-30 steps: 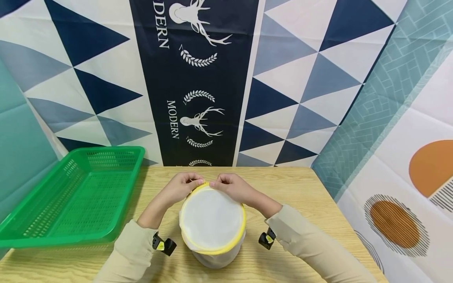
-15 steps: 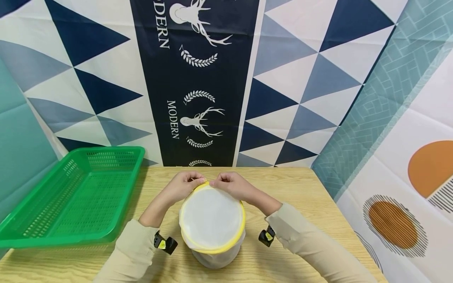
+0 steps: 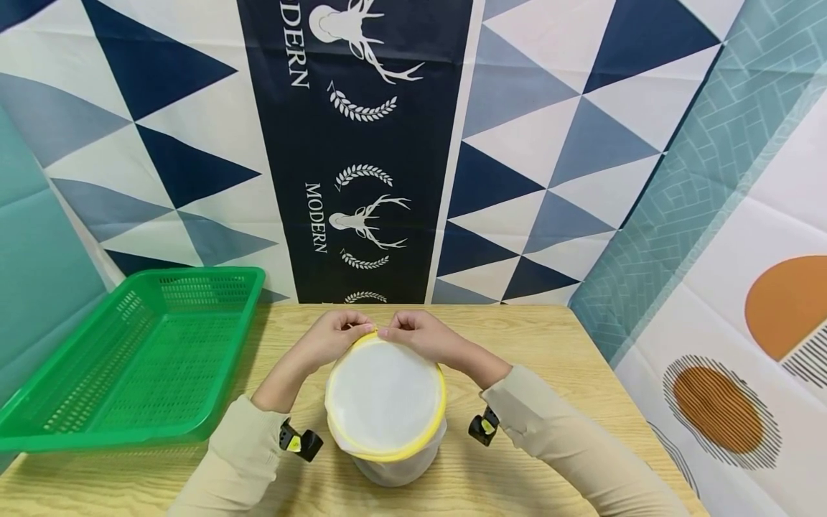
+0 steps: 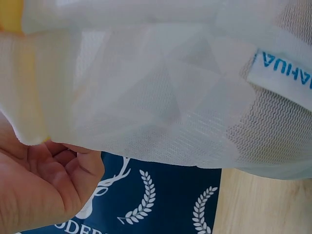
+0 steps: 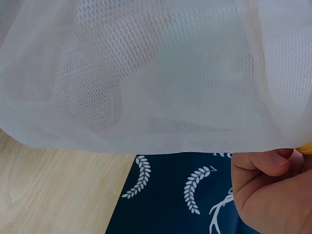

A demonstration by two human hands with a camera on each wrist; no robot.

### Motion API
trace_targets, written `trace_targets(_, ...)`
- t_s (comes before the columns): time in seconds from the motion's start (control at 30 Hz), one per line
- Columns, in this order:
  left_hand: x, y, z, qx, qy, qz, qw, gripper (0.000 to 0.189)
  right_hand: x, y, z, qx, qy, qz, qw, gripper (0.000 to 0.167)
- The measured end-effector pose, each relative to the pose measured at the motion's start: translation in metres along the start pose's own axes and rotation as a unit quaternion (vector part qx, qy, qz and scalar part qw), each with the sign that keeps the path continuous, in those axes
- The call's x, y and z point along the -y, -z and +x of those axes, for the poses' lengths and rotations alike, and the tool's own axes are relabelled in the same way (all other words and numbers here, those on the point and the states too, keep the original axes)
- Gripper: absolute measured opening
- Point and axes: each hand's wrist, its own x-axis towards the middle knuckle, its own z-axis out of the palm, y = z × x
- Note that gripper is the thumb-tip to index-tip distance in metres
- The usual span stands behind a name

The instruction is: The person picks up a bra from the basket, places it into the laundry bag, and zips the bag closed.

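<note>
A white mesh laundry bag (image 3: 386, 395), round with yellow trim along its top rim, stands on the wooden table in front of the person. At the far side of the rim, the left hand (image 3: 337, 336) pinches the yellow edge between thumb and curled fingers. Close beside it, the right hand (image 3: 420, 336) pinches the same edge, thumb on top. The left wrist view shows the bag's sheer mesh wall (image 4: 170, 97) and a white label (image 4: 285, 73) with blue letters. Mesh also fills most of the right wrist view, where the right hand (image 5: 273, 190) curls at the yellow trim.
A green perforated plastic basket (image 3: 222, 388) stands at the left of the wooden table (image 3: 517, 431). Patterned cloth (image 3: 362, 143) hangs behind the table and along both sides. Each sleeve cuff carries a small black camera.
Both hands and the bag's rim have shifted very slightly, up and to the left in the head view. The grip at the far edge looks the same.
</note>
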Motion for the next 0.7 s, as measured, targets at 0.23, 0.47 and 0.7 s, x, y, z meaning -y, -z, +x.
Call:
trace_targets(0.23, 0.0007, 0.0018, -0.0041, 0.001, -0.019, -0.01, 0.9998, 0.023, -0.0013, -0.0002, -0.0017, 0.011, 0.011, 0.018, 0.9997, 0.025)
trace_targets(0.47, 0.0023, 0.0019, -0.0028, 0.003, 0.011, -0.025, 0.9996, 0.022, -0.006, 0.0021, -0.0045, 0.007, 0.004, 0.023, 0.9997, 0.025)
trace_targets(0.7, 0.0011, 0.0004, -0.0025, 0.003, 0.019, -0.029, 0.9994, 0.022, -0.005, 0.0043, -0.006, -0.003, 0.0, 0.011, 0.9999, 0.026)
